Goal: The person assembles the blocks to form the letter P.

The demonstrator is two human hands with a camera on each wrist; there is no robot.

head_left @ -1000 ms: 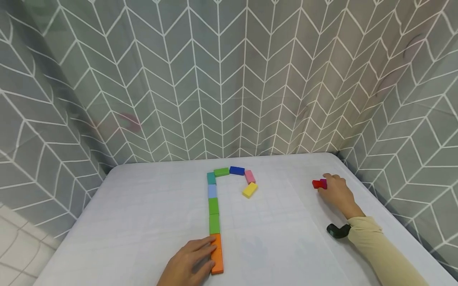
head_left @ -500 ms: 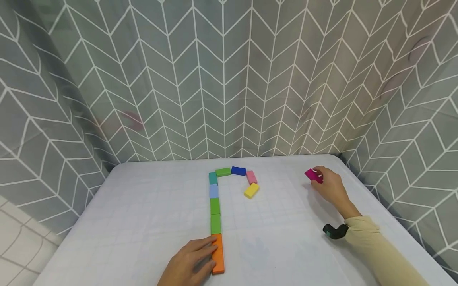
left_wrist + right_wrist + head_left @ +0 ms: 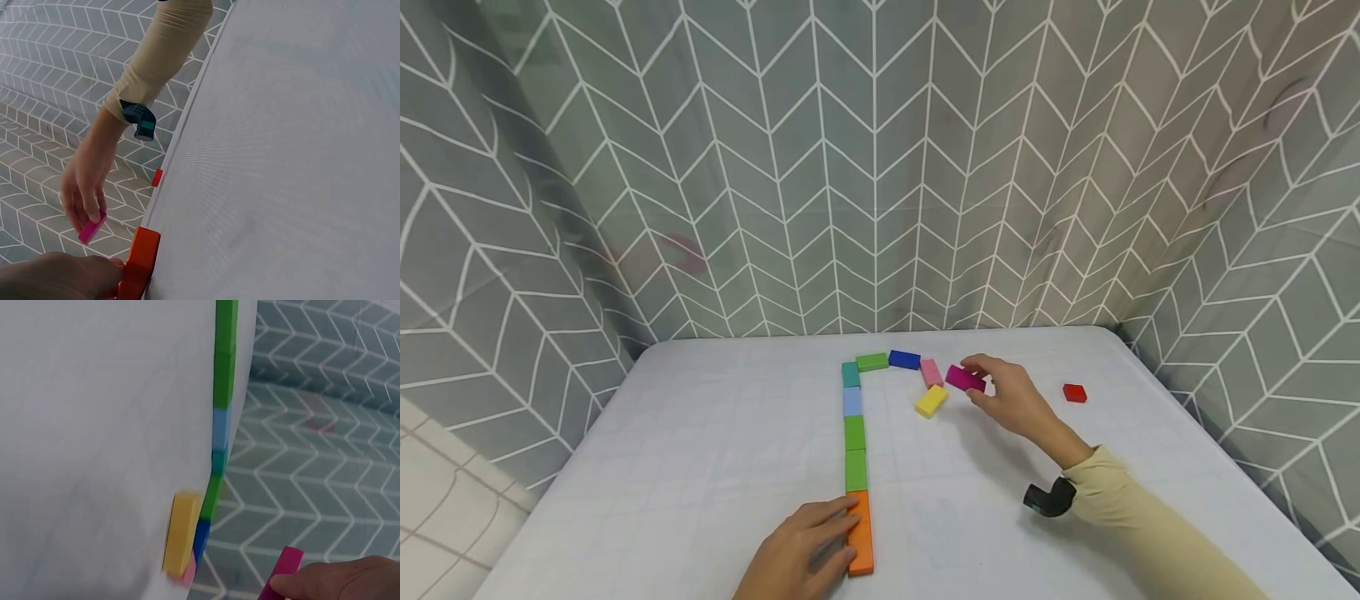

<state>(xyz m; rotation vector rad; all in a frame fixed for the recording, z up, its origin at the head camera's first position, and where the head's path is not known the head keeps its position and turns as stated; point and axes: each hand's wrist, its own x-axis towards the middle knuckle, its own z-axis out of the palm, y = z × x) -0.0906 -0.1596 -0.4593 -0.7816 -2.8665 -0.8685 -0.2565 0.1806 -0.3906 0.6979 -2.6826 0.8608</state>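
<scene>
My right hand pinches a magenta block between thumb and fingers, raised above the table just right of the pink block. The yellow block lies slantwise near it. In the right wrist view the magenta block sticks out from the thumb. My left hand rests with its fingertips on the orange piece at the near end of a block row. The left wrist view shows the orange piece against those fingers; whether it is one block or two, I cannot tell.
Beyond the orange piece run green blocks, a light blue block and a teal block. Another green block and a dark blue block curve right. A red block lies far right on the white table.
My right hand has picked up the magenta block from beside the red one and carried it left toward the pink and yellow blocks. The red block stays behind. My left hand keeps its place.
</scene>
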